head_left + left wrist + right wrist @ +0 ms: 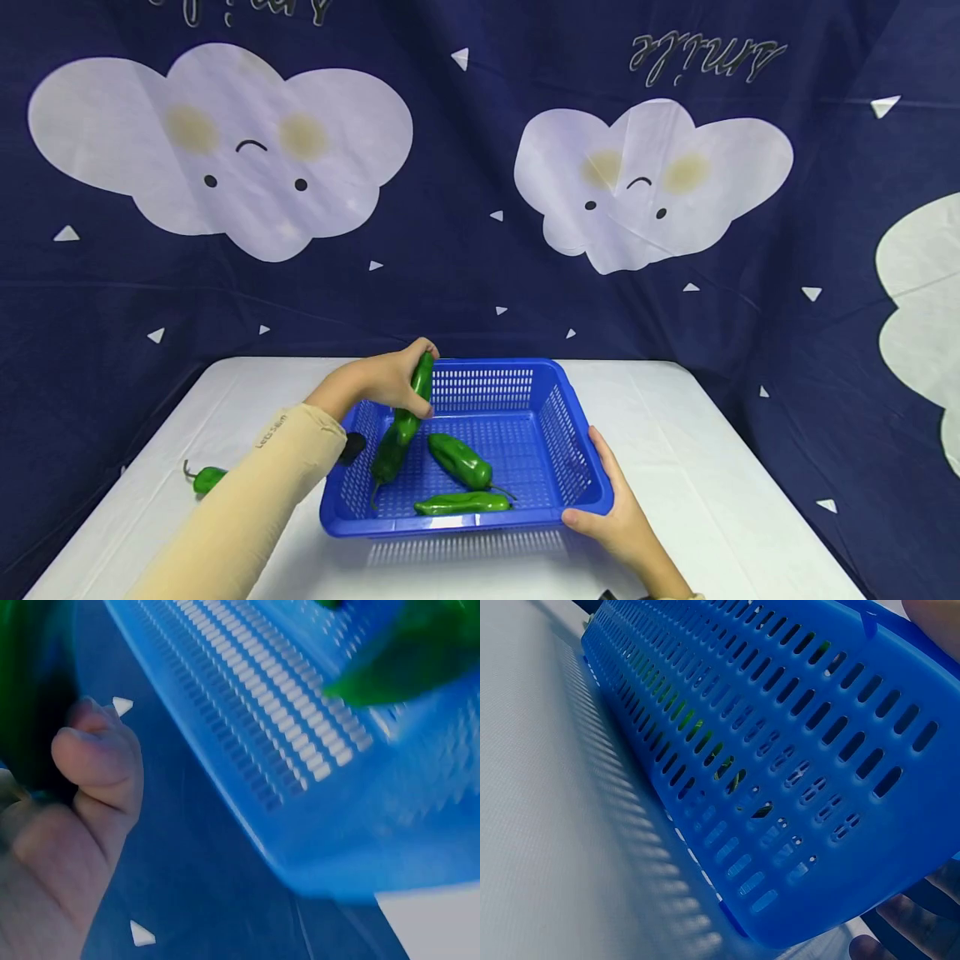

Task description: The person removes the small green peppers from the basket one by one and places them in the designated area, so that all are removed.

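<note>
Pepper (402, 431) gripped in my left hand (393, 379), long axis slanting stem-end toward the near-left corner of the basket (517, 442); my right hand (621, 511), farther off, grips its near-right corner, toward the right edge of the counter (675, 442).

Room at back right of basket (517, 450)

The left side is blocked by the left hand (386, 383) and a long pepper (403, 429), the near part by two smaller peppers (459, 461). The near right corner is obstructed by the right hand (618, 510).
</note>
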Tool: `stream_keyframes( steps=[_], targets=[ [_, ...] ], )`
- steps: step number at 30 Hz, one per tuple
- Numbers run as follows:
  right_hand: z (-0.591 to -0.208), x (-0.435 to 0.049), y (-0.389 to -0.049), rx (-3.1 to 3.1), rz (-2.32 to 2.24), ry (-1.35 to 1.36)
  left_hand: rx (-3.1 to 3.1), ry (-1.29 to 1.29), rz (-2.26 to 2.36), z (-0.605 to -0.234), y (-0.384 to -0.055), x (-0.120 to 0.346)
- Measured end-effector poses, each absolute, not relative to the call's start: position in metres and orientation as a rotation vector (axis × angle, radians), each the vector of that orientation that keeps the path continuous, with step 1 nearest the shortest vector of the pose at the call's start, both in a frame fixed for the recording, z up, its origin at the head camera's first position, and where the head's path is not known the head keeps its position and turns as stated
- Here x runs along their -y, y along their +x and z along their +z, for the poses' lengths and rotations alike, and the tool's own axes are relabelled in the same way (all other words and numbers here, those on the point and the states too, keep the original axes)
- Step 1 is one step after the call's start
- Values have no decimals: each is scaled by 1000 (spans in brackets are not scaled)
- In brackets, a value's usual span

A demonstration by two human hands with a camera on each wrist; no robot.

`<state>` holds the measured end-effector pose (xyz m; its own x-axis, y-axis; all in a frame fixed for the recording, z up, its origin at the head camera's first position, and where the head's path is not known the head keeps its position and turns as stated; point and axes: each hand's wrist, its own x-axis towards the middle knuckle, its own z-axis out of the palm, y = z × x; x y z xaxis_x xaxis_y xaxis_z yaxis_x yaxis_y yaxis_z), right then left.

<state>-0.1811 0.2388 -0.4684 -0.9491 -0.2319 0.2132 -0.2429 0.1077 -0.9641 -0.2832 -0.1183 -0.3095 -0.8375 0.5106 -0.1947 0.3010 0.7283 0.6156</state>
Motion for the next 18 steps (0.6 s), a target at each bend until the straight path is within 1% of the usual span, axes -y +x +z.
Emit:
stream_keyframes(
  steps=[12, 18],
  targets=[
    [-469, -239, -182, 2328, 2038, 499, -2620, 514, 871, -300, -268, 187],
    [-471, -239, -182, 2326, 2038, 498, -2658, 491, 883, -302, -260, 219]
  ],
)
